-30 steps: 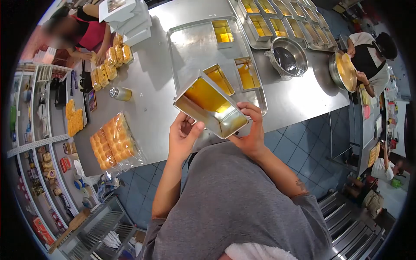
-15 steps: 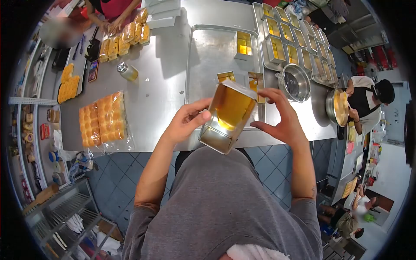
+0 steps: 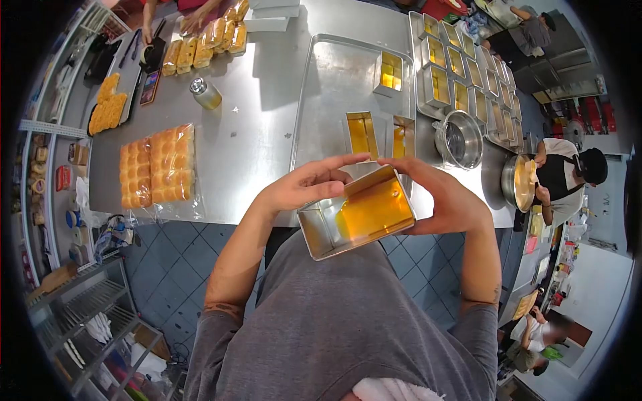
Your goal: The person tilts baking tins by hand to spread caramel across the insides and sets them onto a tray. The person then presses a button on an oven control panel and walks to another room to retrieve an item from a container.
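Tilted above the table's near edge, a metal loaf tin [image 3: 374,212] is held between my two hands, its opening towards me. Its inside is shiny silver at one end and golden yellow at the other. My left hand [image 3: 304,184] holds the far side, thumb on the rim and fingers stretched over the back. Around the right end wraps my right hand [image 3: 441,197], fingers on the far edge and thumb below. Just beyond my hands, a second loaf tin [image 3: 362,136] and a third loaf tin [image 3: 402,139] stand on a large tray [image 3: 324,87].
Another tin [image 3: 388,73] stands farther back on the tray. Several tins [image 3: 438,87] fill a tray at right, beside a steel bowl [image 3: 459,139]. Bagged buns [image 3: 157,167] and a jar [image 3: 205,93] stand left. Co-workers' hands [image 3: 194,20] are at far left; another person [image 3: 565,170] holds a bowl.
The tin has turned from near upright to lying crosswise, nearer to me. My right hand, apart from it before, now grips its end. The view has shifted slightly.
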Available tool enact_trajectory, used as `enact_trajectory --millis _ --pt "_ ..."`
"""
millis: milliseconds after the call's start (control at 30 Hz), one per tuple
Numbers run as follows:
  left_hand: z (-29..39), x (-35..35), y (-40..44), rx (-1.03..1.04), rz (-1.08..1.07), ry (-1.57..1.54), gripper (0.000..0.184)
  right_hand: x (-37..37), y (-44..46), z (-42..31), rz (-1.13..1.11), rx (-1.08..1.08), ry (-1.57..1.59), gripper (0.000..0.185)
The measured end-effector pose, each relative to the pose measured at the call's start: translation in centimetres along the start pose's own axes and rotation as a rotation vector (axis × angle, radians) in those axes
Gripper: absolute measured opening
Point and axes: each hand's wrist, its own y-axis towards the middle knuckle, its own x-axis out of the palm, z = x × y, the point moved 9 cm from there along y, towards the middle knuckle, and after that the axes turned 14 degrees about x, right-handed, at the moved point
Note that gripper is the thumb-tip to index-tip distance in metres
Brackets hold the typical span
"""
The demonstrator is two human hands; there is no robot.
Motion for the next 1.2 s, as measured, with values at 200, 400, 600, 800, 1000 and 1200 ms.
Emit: enact_trajectory --millis 200,400,600,800,1000,1200 --pt "-0.6 -0.2 0.4 0.045 -0.037 -0.017 0.072 -0.4 -0.7 0.0 0.025 0.052 -0.049 0.098" --pt "-2.0 -3.0 -1.3 0.024 0.375 -0.214 0.062 -2.8 -2.8 0.8 0.290 0.083 -0.010 0.091" --pt "-1.9 -3.9 -3.1 0.062 0.485 -0.151 0.045 -3.0 -5.4 4.2 0.444 0.182 0.063 0.090" --pt "-4.0 -7.9 -6.6 -0.174 0.735 0.381 0.011 -2.7 -11.3 6.9 0.647 0.181 0.133 0.089" --pt "-5.2 -8.6 -3.6 -0.090 0.699 0.085 0.030 -3.4 -17.8 7.9 0.899 0.293 0.126 0.087" --pt "-4.1 -6.5 -0.2 -0.071 0.657 -0.057 0.047 -2.5 -21.6 7.9 1.009 0.342 0.165 0.087"
